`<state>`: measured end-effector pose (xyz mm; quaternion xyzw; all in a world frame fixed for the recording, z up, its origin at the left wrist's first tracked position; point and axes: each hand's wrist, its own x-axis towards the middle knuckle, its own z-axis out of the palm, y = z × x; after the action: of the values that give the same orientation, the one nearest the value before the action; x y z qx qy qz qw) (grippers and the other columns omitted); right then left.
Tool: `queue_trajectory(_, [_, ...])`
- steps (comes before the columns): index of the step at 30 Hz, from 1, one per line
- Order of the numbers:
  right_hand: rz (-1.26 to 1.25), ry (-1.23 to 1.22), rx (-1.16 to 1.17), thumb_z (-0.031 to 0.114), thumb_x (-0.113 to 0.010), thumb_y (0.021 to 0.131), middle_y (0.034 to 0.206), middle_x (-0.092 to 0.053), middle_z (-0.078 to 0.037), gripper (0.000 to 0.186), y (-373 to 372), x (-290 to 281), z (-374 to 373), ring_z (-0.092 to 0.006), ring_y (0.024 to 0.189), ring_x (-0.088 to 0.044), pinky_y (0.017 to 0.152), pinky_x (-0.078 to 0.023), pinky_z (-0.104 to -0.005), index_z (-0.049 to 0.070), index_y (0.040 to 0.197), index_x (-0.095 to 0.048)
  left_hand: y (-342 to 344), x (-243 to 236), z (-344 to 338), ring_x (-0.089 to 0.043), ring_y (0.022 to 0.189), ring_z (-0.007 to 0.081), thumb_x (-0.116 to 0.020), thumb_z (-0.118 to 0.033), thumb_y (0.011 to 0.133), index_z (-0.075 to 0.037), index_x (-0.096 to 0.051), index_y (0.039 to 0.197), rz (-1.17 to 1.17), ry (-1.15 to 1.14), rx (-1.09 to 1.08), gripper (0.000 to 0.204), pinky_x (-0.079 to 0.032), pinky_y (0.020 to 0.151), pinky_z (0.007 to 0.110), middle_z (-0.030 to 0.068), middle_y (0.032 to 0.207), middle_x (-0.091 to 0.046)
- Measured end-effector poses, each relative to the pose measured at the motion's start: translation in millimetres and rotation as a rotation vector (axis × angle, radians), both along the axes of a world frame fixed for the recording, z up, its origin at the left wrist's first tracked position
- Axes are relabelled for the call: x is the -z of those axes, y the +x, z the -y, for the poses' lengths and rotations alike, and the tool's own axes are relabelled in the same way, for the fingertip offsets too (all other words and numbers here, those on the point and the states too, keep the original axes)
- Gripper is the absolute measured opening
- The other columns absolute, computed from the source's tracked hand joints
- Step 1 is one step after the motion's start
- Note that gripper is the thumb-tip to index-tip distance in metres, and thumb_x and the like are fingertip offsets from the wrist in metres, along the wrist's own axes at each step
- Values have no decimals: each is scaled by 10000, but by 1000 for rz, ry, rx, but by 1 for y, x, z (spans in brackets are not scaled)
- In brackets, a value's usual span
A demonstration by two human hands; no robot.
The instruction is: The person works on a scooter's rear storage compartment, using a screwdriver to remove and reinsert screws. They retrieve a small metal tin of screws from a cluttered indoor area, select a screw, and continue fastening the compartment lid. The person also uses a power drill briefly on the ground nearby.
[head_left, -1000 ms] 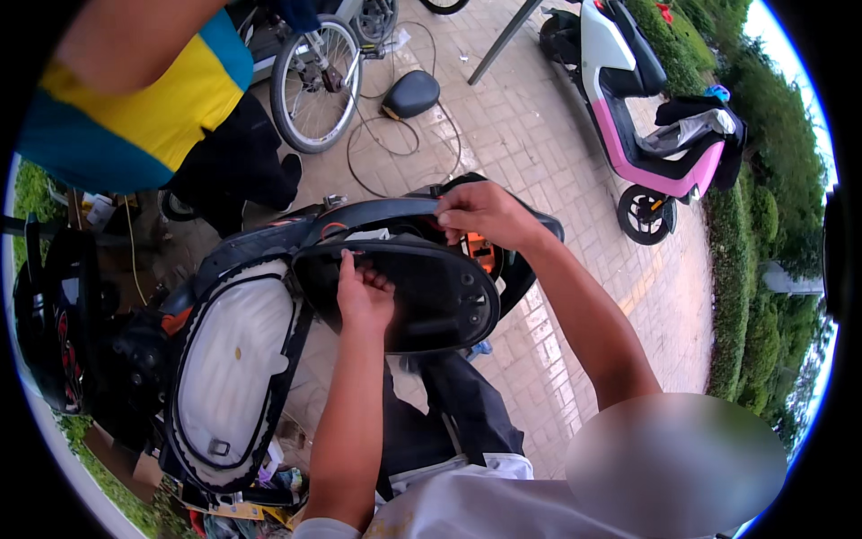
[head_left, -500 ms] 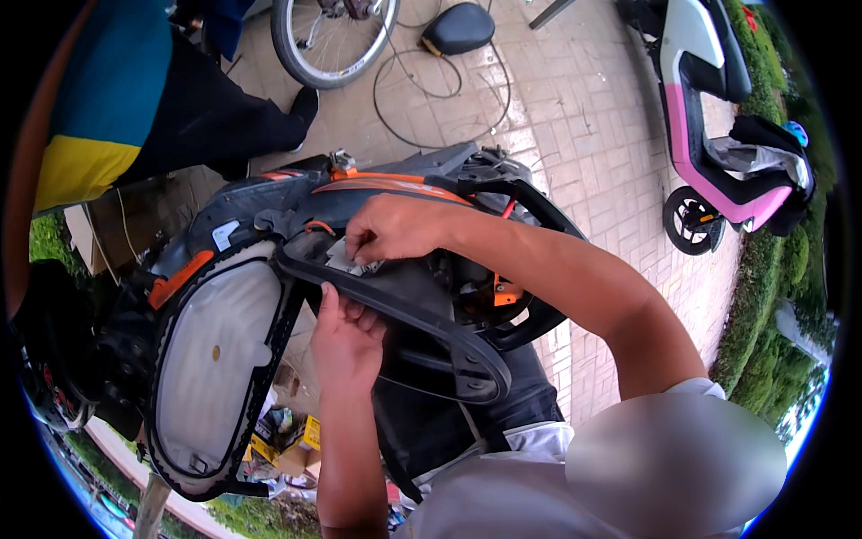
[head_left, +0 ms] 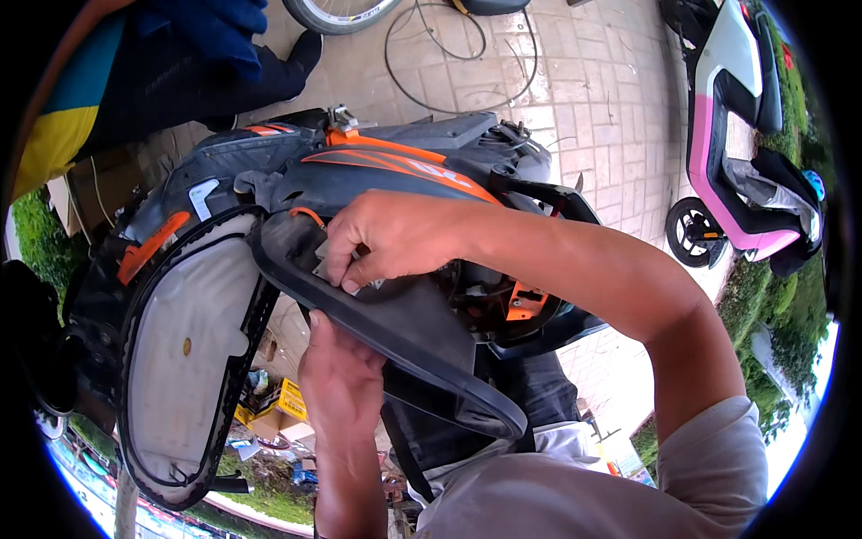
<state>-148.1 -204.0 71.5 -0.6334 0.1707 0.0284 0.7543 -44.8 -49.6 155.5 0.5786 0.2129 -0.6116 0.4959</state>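
Note:
A dark scooter with orange panels [head_left: 395, 171] lies across the view, its seat tipped open so that the pale underside [head_left: 193, 350] faces up. A long black storage tub [head_left: 431, 314] with a thick rim sits crooked over the scooter body. My right hand [head_left: 382, 238] reaches into the tub, thumb and fingers pinched on a small pale piece [head_left: 321, 260] that they mostly cover; its kind does not show. Beneath the near rim, my left hand [head_left: 341, 368] holds the tub, thumb upright against the outside and fingers curled under, partly hidden.
At upper left stands another person in dark trousers [head_left: 153, 99], close to the scooter, with a blue glove [head_left: 220, 40]. A cable [head_left: 388, 67] loops on the paving beyond. A pink and white scooter [head_left: 705, 144] is parked at right. Yellow boxes [head_left: 287, 400] lie below the seat.
The whole view has shifted. The tub's right end has dropped nearer to me, and both hands remain at the tub. The other person's blue glove shows more fully now.

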Motion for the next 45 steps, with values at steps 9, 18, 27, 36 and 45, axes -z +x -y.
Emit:
queue_trajectory(9, [-14, 59, 51, 30, -672, 810, 939, -641, -96, 133, -9, -7, -5, -231, 936, -618, 827, -480, -327, 17, 939, -701, 1, 6, -7, -644, 921, 170, -434, -404, 1013, -85, -565, 1184, -18, -25, -49, 385, -525, 796, 353, 52, 1035, -663])
queue_trajectory(18, [-19, 12, 65, 74, -656, 797, 870, -685, -135, 146, -3, 0, -7, -261, 784, -654, 721, -495, -353, 11, 919, -703, 2, 11, -12, -635, 1021, 203, -415, -418, 1015, -72, -528, 1249, -41, -72, -42, 432, -525, 850, 389, 78, 1151, -635])
queue_trajectory(27, [67, -129, 41, 76, -720, 802, 881, -627, -86, 141, -5, 0, -4, -223, 833, -621, 723, -492, -327, 30, 930, -683, 3, 13, -16, -625, 1056, 214, -420, -430, 1010, -74, -525, 1264, -29, -67, -35, 450, -518, 873, 398, 86, 1185, -627])
queue_trajectory(36, [82, -33, 75, 86, -736, 797, 838, -612, -68, 136, -5, 3, -4, -200, 797, -611, 695, -485, -304, 29, 913, -695, 2, 11, -13, -619, 1065, 210, -433, -431, 1006, -69, -530, 1262, -39, -66, -50, 454, -510, 888, 392, 84, 1188, -626])
queue_trajectory(45, [72, -75, 78, 23, -693, 787, 822, -600, -80, 106, -7, -1, -3, -212, 768, -616, 665, -497, -318, 11, 891, -681, 2, 13, -19, -618, 1086, 235, -425, -427, 1008, -71, -530, 1269, -32, -101, -43, 454, -506, 906, 422, 108, 1213, -619])
